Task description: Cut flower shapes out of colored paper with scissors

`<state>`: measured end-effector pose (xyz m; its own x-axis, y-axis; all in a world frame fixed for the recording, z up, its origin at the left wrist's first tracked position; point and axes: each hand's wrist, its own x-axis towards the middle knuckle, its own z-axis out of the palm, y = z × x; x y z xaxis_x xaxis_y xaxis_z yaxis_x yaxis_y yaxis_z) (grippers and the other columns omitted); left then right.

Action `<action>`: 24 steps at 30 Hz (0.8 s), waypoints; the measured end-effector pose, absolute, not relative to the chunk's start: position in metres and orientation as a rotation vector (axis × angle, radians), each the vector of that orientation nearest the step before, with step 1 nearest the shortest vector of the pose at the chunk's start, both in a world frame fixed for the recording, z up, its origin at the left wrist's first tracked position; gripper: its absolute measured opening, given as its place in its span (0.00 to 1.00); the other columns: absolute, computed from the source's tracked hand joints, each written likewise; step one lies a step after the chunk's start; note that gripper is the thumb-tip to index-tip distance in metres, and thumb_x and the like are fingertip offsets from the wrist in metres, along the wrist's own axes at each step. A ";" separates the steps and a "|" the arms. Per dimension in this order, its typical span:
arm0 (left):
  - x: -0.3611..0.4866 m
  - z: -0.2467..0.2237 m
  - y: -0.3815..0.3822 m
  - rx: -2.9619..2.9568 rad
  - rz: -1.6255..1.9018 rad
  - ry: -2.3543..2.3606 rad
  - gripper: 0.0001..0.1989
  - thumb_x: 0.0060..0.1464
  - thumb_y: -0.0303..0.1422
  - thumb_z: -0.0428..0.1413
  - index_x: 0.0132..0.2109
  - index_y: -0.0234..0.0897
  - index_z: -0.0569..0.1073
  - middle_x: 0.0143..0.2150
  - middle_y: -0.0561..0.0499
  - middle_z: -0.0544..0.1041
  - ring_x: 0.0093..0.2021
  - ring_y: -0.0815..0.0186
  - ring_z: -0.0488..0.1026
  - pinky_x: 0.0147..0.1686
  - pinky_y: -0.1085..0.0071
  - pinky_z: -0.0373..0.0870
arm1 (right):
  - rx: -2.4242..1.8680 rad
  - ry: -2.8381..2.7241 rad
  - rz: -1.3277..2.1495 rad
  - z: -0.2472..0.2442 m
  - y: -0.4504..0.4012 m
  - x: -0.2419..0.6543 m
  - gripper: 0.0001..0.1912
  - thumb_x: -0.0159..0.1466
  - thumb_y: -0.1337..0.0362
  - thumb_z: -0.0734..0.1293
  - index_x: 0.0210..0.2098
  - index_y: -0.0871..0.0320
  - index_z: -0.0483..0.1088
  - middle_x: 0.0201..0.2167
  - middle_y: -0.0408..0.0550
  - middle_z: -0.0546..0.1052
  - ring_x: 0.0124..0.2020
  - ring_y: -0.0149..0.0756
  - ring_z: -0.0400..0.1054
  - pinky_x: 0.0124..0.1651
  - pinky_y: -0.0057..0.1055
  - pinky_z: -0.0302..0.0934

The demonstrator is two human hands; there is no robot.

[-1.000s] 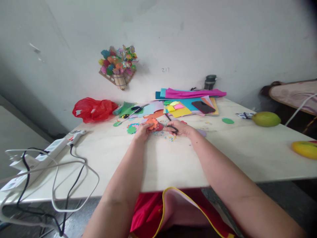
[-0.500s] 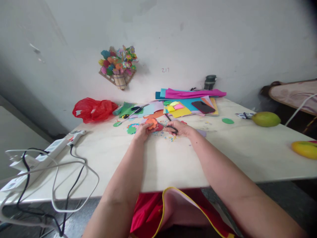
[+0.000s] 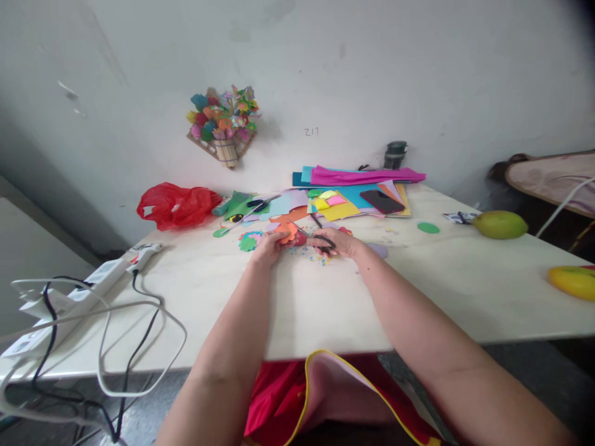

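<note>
An orange paper piece with a scalloped edge (image 3: 287, 232) is pinched in my left hand (image 3: 271, 245). My right hand (image 3: 338, 241) grips black-handled scissors (image 3: 326, 243), whose blades point left toward the orange paper. Green and blue scalloped cutouts (image 3: 248, 242) lie just left of my left hand. A red piece (image 3: 300, 238) sits between the hands, partly covered. Tiny paper scraps (image 3: 321, 260) are scattered on the table below the scissors.
Coloured sheets (image 3: 341, 207) with a dark phone (image 3: 382, 201) lie behind the hands. A red plastic bag (image 3: 176, 205) is at the back left. A power strip (image 3: 69, 306) with cables occupies the left side. A green-yellow fruit (image 3: 501, 224) and a green paper circle (image 3: 428, 228) are at the right.
The orange paper has shifted slightly to the right and turned in my left hand. The scissor blades now show more clearly beside its edge.
</note>
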<state>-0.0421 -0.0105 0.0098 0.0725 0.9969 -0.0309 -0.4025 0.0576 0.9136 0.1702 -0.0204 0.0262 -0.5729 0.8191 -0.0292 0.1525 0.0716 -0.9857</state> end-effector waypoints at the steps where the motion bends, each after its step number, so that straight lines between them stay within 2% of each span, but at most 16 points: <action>1: -0.042 0.010 -0.011 0.901 1.297 0.876 0.03 0.40 0.23 0.61 0.27 0.29 0.77 0.26 0.45 0.80 0.25 0.64 0.77 0.30 0.68 0.78 | -0.966 -1.798 1.541 0.026 -0.020 0.170 0.16 0.59 0.57 0.71 0.27 0.60 0.64 0.15 0.41 0.70 0.12 0.23 0.61 0.11 0.19 0.42; 8: -0.043 0.011 -0.011 0.936 1.288 0.879 0.03 0.41 0.22 0.61 0.27 0.31 0.76 0.24 0.46 0.79 0.24 0.64 0.77 0.26 0.72 0.76 | -0.980 -1.791 1.575 0.030 -0.022 0.170 0.16 0.58 0.57 0.72 0.25 0.60 0.63 0.14 0.40 0.69 0.11 0.22 0.60 0.10 0.18 0.42; 16: -0.042 0.012 -0.013 0.953 1.280 0.888 0.03 0.41 0.22 0.61 0.27 0.31 0.76 0.25 0.46 0.79 0.24 0.65 0.76 0.28 0.71 0.76 | -1.000 -1.787 1.582 0.033 -0.024 0.169 0.15 0.60 0.60 0.71 0.24 0.59 0.63 0.12 0.39 0.67 0.11 0.23 0.59 0.11 0.18 0.45; 24: -0.042 0.012 -0.013 0.952 1.282 0.867 0.03 0.40 0.22 0.61 0.27 0.31 0.75 0.25 0.47 0.79 0.24 0.65 0.76 0.26 0.72 0.76 | -0.983 -1.885 1.446 0.022 -0.014 0.170 0.19 0.57 0.56 0.73 0.21 0.59 0.64 0.12 0.38 0.65 0.11 0.22 0.55 0.12 0.20 0.46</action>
